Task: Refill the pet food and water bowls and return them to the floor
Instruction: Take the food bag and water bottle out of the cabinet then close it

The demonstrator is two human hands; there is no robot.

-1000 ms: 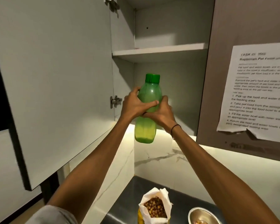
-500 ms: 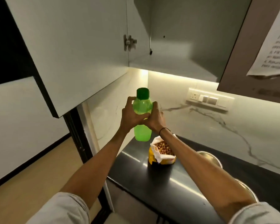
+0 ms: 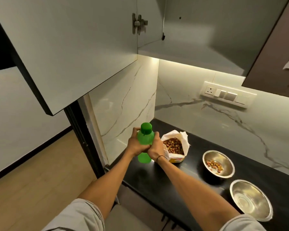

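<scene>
A green plastic bottle with a green cap is upright just above the left end of the black counter. My left hand and my right hand both grip its middle. An open bag of kibble stands right beside my right hand. Further right on the counter a steel bowl holds a little kibble. Nearer to me sits a second steel bowl with nothing in it.
An open upper cabinet door hangs overhead on the left, with its shelf behind. A switch panel sits on the marble back wall. Wooden floor lies left of the counter.
Both hands have brought the green bottle down from the cabinet to just above the counter's left end. The view has tilted down, so both bowls now show.
</scene>
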